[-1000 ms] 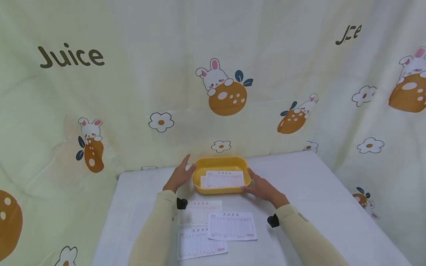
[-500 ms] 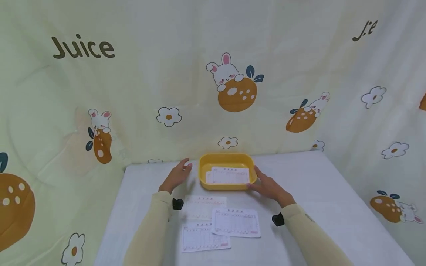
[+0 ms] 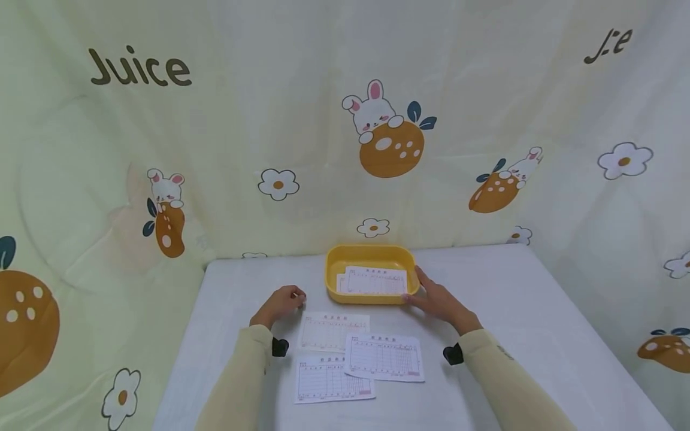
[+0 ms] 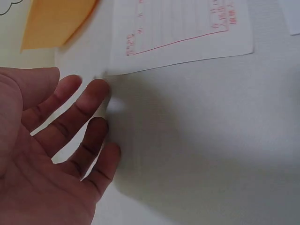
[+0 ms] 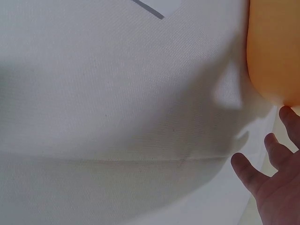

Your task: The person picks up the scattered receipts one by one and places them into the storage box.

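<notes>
Left hand (image 3: 279, 306): centre of the head frame, a bit left and below the middle. Fingers bent and loosely spread, nothing held. Fingertips sit at the upper left corner of the red-printed slip (image 3: 329, 331); can't tell if they touch it.

Right hand (image 3: 439, 302): right of centre, at the right end of the yellow tray (image 3: 356, 299). Thumb on the tray's front right corner, a finger along its right side. Right wrist view: fingers spread, fairly straight, one tip against the tray wall, two others clear of it. Can't tell how hard it presses.

Tray: just right of centre, near the table's back edge, upright. Two slips in it, the front slip (image 3: 377, 281) overlapping the back slip (image 3: 341, 284), which shows at its left.

Below the tray, three slips on the table (image 3: 517, 311): the red-printed one on top left, the lower left slip (image 3: 320, 381), and the right slip (image 3: 384, 359) lapping over both.

Further out: pale yellow sleeves (image 3: 237, 377) entering at the bottom, a black device at each wrist. Curtain (image 3: 302, 102) fills the upper frame: rabbits on orange fruit, flowers, "Juice" upper left.
</notes>
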Motion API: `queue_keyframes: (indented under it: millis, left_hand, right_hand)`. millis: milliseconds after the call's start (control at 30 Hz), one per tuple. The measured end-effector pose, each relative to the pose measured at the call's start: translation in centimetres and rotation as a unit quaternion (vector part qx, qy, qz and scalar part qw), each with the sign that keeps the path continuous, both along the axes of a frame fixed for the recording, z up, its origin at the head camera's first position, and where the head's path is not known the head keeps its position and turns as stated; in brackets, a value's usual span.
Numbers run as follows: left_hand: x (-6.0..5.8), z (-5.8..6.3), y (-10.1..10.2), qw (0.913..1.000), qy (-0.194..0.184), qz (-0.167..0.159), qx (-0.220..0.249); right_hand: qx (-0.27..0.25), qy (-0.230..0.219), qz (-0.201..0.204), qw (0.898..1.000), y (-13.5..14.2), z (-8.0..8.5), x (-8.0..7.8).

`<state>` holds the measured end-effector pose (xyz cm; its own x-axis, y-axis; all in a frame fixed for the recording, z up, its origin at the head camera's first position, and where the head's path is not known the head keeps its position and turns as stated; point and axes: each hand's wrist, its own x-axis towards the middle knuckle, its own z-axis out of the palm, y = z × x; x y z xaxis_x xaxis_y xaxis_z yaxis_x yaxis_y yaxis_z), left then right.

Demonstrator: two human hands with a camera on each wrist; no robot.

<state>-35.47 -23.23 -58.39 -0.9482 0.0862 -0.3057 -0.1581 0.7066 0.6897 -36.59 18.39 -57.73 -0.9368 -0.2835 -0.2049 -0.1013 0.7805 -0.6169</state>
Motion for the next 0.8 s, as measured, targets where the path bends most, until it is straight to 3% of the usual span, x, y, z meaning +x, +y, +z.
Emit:
queue_keyframes:
  millis: [300, 633, 800]
  left_hand:
    - [0.9, -0.8, 0.5, 0.9993, -0.017, -0.022, -0.025]
    - [1.1, -1.3, 0.3, 0.9958, 0.043, -0.054, -0.06]
    - [1.2, -1.6, -0.2, 0.9988, 0.029, -0.031, -0.026]
  right_hand:
    - [0.001, 0.002, 0.001, 1.0, 0.0, -0.2, -0.2]
    - [-0.013, 0.004, 0.007, 1.0, 0.0, -0.3, -0.5]
    - [-0.01, 0.004, 0.005, 1.0, 0.1, -0.5, -0.6]
